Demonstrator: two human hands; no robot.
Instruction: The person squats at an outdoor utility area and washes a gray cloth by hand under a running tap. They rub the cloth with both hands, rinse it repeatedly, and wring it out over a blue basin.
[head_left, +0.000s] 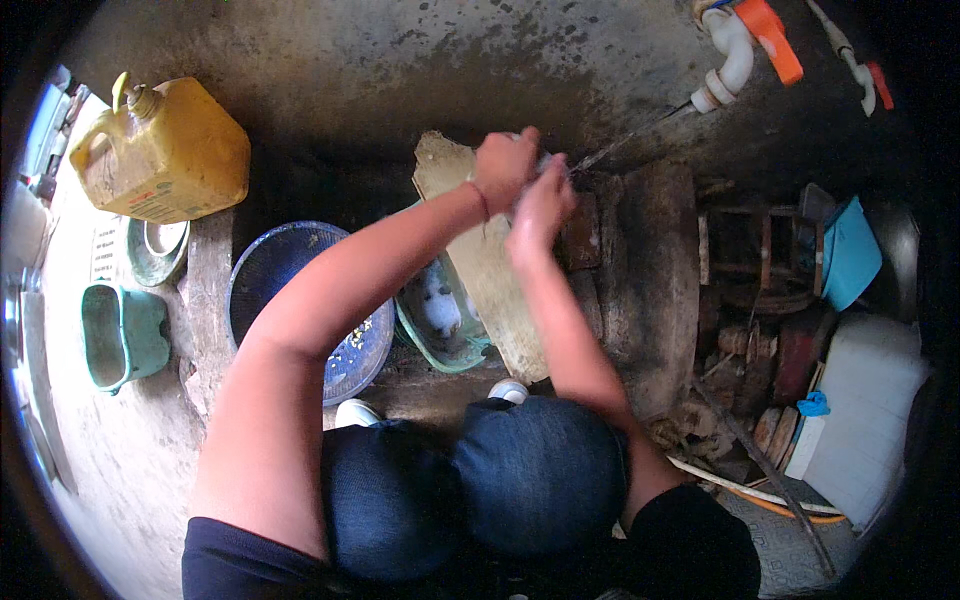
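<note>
My left hand (505, 169) and my right hand (544, 202) are close together above the upper end of a worn wooden board (480, 262). Something pale and wet shows between them, blurred, and I cannot tell what it is; the fingers of both hands are curled around it. A thin stream of water (611, 146) runs from a white pipe spout (705, 97) to my hands. Under the board sits a green basin (442, 352) with white suds in it. Left of that, partly behind my left forearm, is a blue basket (247, 277) with small yellowish bits.
A yellow jerrycan (187, 150) stands at the upper left, above a green plastic container (142, 337). Orange-handled valve (772, 41) and wall are ahead. Wooden rack (765, 247), blue plastic basin (851, 255), white sack-like sheet (862, 405) and sticks lie at the right.
</note>
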